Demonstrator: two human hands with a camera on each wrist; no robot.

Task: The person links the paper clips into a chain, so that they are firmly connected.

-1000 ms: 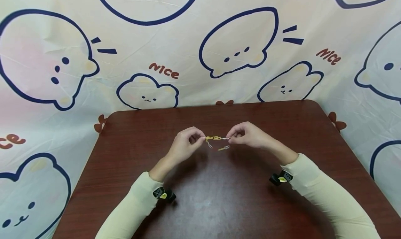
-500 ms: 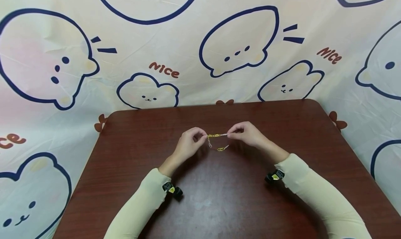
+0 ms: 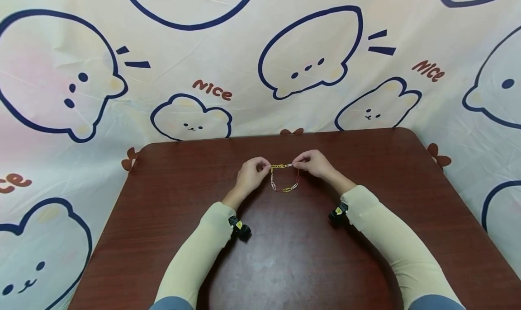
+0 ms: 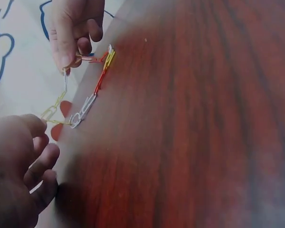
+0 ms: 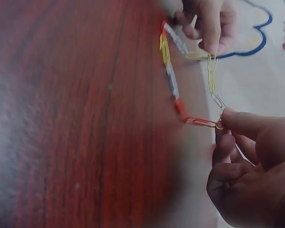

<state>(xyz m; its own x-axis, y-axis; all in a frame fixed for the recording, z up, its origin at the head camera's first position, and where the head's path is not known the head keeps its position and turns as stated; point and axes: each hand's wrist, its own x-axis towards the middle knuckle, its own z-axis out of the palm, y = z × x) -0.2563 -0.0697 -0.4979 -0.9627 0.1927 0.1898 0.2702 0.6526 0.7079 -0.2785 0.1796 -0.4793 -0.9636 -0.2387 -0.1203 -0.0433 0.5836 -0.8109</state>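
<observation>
Between both hands hangs a loop of linked paper clips [image 3: 288, 190] in yellow, white and red. My left hand [image 3: 249, 176] pinches its upper left corner at a yellow paper clip [image 4: 50, 112], thumb against forefinger. The upper right corner is pinched by my right hand [image 3: 316, 164], whose fingertips cover part of the join there. In the right wrist view, a white paper clip [image 5: 218, 100] and a red paper clip [image 5: 200, 122] lead away from those fingertips. The top side is drawn nearly straight, while the rest droops in a U toward me.
A dark red-brown wooden table [image 3: 260, 265] lies under the hands. Behind and beside it hangs a pale cloth [image 3: 244, 115] printed with cartoon animals. A small black camera [image 3: 240, 228] is strapped to the left wrist, another camera [image 3: 338, 214] to the right.
Both hands have moved away from me, toward the table's far edge, and slightly closer together. The paper clip loop went with them and now hangs spread out, more of its lower side showing.
</observation>
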